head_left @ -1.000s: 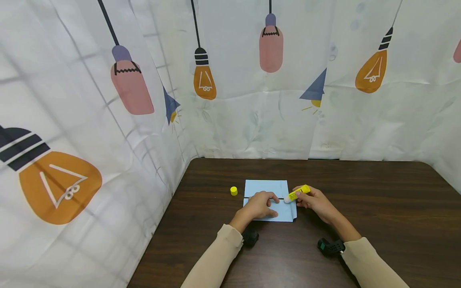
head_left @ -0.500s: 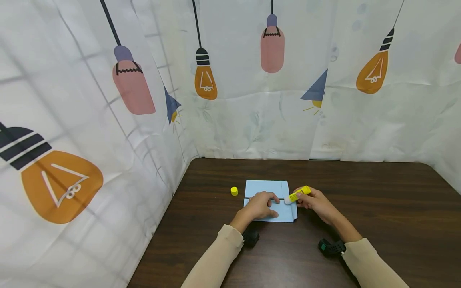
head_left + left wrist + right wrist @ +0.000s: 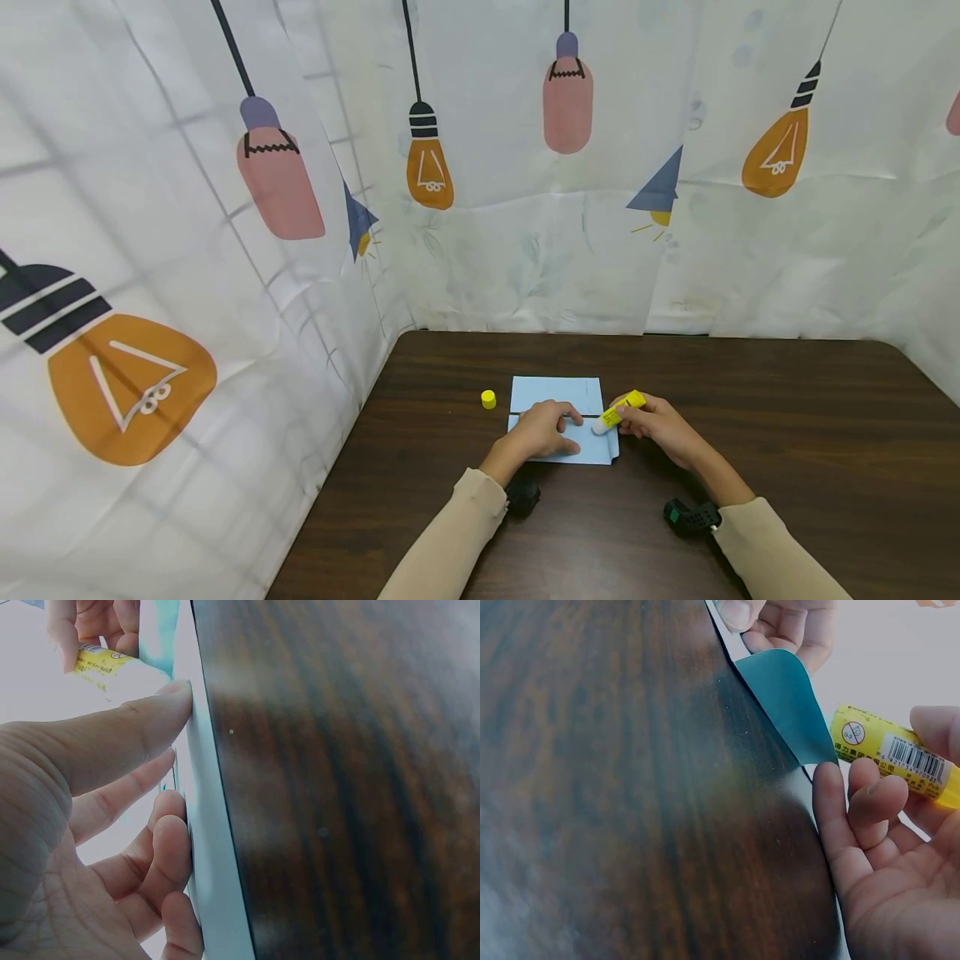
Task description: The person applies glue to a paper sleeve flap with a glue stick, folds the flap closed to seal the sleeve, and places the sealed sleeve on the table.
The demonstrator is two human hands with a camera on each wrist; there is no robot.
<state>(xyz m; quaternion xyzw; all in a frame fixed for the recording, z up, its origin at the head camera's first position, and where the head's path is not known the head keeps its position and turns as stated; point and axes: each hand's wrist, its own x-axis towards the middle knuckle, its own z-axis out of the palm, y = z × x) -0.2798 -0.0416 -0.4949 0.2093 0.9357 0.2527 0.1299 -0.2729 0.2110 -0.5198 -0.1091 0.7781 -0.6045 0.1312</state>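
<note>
Light blue paper [image 3: 555, 389] lies on the table, with a narrow dark gap across its middle. On its near part rests my left hand [image 3: 536, 432], thumb and fingertips touching the surface; the left wrist view shows those fingertips [image 3: 176, 840] on the paper near its edge. My right hand [image 3: 658, 427] pinches a yellow glue stick [image 3: 621, 410], tilted, its white end down at the right side of the paper. In the right wrist view a blue flap [image 3: 784, 701] stands raised at the paper's edge, near the right fingers. Whether the glue tip touches is too small to tell.
A yellow cap [image 3: 488, 399] stands on the dark wooden table [image 3: 787, 433], left of the paper. White curtains [image 3: 480, 275] printed with lamps hang behind the table and along its left side.
The white end of the glue stick has moved slightly toward me along the right side of the paper, and the stick tilts more steeply. My left hand stays in place.
</note>
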